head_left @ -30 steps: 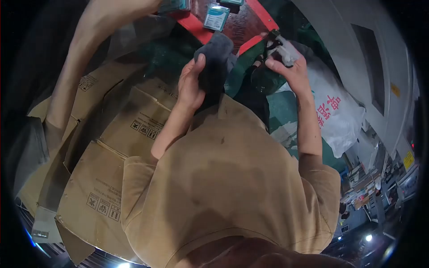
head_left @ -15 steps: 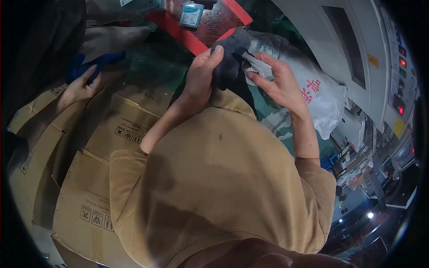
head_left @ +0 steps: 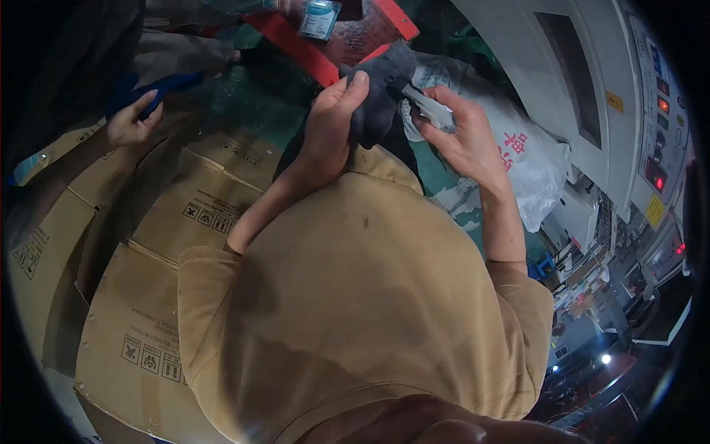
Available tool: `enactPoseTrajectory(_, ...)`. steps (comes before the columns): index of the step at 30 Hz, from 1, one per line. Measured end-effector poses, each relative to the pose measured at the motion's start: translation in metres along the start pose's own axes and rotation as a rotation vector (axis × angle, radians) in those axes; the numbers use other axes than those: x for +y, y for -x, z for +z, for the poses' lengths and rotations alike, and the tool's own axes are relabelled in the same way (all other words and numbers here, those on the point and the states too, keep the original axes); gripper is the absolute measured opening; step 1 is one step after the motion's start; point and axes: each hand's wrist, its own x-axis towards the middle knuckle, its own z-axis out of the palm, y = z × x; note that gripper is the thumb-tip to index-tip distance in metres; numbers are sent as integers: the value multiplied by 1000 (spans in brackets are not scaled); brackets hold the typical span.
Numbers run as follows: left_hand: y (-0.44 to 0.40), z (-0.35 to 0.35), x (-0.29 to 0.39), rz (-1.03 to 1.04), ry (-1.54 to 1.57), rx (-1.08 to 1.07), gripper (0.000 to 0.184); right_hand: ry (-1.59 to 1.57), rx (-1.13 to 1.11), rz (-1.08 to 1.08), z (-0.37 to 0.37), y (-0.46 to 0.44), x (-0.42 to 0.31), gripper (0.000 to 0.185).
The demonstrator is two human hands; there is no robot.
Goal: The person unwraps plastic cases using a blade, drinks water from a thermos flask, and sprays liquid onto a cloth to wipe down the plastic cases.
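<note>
A dark grey cloth-like piece (head_left: 379,111) is in my left hand (head_left: 333,118), whose thumb presses on its near side. My right hand (head_left: 462,133) is closed on a small white-and-grey tool (head_left: 433,109). The tool's dark tip touches the right side of the dark piece. What the tool is exactly, I cannot make out. Both hands are in front of my chest, below a red-edged tray (head_left: 362,35).
A small teal-and-white box (head_left: 319,20) lies in the tray. Cardboard boxes (head_left: 159,296) stand at the left. A co-worker's hand (head_left: 133,122) holds a blue item (head_left: 166,83). A white sack (head_left: 529,163) and a machine panel (head_left: 654,133) are at the right.
The tool in my right hand has come left onto the dark piece since the first frame. The co-worker's arm has drawn lower, and a blue item now shows in that hand. The view has shifted.
</note>
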Motion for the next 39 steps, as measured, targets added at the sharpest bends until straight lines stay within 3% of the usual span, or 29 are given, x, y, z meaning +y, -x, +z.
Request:
enactPoseTrajectory(7,3,0,1,2,47,-11,39,13,89,-113,7,-1,1,20)
enactPoseTrajectory(26,-3,-3,10,53,21,78,32,-3,21,-117,9,-16,9,22)
enactPoseTrajectory(31,-10,-12,9,105,1,78,34,-281,185,-45,8,-45,46,24)
enactPoseTrajectory(36,-13,-26,1,128,54,152,34,-535,482,-164,47,-159,152,29)
enactPoseTrajectory(39,-17,-33,-2,109,110,200,34,-426,645,-189,82,-209,182,34)
